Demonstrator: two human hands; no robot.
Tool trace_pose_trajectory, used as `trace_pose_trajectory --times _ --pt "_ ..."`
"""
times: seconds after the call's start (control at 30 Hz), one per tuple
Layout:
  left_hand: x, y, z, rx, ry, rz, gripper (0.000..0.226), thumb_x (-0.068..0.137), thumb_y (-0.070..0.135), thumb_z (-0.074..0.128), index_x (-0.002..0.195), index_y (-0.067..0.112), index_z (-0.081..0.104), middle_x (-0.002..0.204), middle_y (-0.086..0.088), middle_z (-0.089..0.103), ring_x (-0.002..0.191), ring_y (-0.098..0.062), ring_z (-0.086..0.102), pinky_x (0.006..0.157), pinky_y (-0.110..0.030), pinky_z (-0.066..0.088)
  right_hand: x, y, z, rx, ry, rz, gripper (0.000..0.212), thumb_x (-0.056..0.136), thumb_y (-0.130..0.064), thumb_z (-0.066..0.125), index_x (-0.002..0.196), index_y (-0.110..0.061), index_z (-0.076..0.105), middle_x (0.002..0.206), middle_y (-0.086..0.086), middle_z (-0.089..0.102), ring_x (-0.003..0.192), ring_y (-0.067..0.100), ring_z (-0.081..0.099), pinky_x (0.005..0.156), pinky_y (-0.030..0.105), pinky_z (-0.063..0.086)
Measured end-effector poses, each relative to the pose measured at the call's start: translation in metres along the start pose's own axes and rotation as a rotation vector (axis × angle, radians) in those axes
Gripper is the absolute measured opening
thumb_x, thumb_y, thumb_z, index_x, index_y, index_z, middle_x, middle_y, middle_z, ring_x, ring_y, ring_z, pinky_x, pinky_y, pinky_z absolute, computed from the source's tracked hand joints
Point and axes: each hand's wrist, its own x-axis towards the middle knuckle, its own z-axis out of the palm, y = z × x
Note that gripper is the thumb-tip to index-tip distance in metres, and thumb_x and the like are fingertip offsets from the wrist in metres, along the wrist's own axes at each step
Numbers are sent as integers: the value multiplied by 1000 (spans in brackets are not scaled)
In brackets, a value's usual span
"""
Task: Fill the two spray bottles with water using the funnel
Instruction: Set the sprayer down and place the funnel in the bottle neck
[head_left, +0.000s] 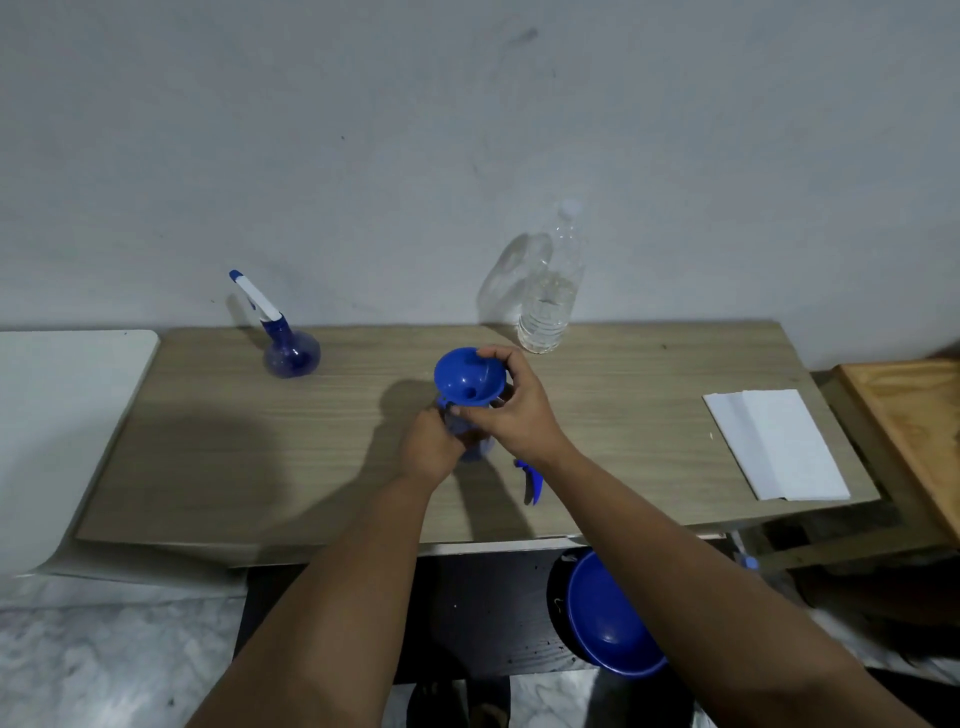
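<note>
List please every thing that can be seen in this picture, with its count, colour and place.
spray bottle with head: 1, blue, table back left
open spray bottle: 1, blue, table centre, mostly hidden by the hands
funnel: 1, blue, over the open bottle
loose spray head: 1, blue, table front, beside the right wrist
water bottle: 1, clear, white cap, table back, partly full
paper: 1, white, table right
basin: 1, blue, below the table
table: 1, light wood
left hand: grips the open bottle
right hand: holds the funnel
</note>
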Motion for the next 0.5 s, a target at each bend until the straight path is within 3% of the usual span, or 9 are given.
trace_pose_trajectory --times 0.07,0.13,0.23,0.33,0.43,0.5 --pt "2 -5 1 28 3 28 19 78 21 70 91 7 69 83 -10 72 79 -31 70 65 -37 53 -4 2 -4 -44 -32 5 80 74 3 89 143 -18 53 140 -7 58 125 11 62 105 37 56" --pt "5 -14 4 0 -22 45 28 71 34 69 91 15 71 82 -4 73 77 -24 71 67 -38 56 -6 4 -7 -93 -58 13 89 77 -1 86 152 -24 47 147 -6 54 129 12 60 104 31 55" --pt "2 -15 3 -14 -25 82 21 73 32 71 90 19 70 82 0 73 76 -20 70 71 -42 58 -10 3 -8 -124 -88 12 98 76 -2 86 158 -30 40 147 -9 53 128 4 59 102 21 51" --pt "3 -15 1 -81 -62 91 29 71 35 73 98 26 67 87 7 73 83 -14 70 78 -43 59 -12 1 -7 -131 -119 9 106 74 -6 90 161 -32 34 144 -12 55 130 3 58 107 23 50" --pt "0 -15 -3 -150 -114 62 44 67 39 77 108 25 66 90 8 73 85 -8 70 78 -32 57 -16 0 -10 -161 -139 -2 114 73 -18 96 163 -37 28 144 -16 56 133 4 56 114 32 47" --pt "-7 -12 -10 -185 -180 49 52 72 15 85 119 18 63 98 6 73 86 -4 69 72 -15 53 -20 -1 -14 -160 -153 3 121 68 -29 100 163 -41 26 143 -21 55 134 1 55 115 34 45"
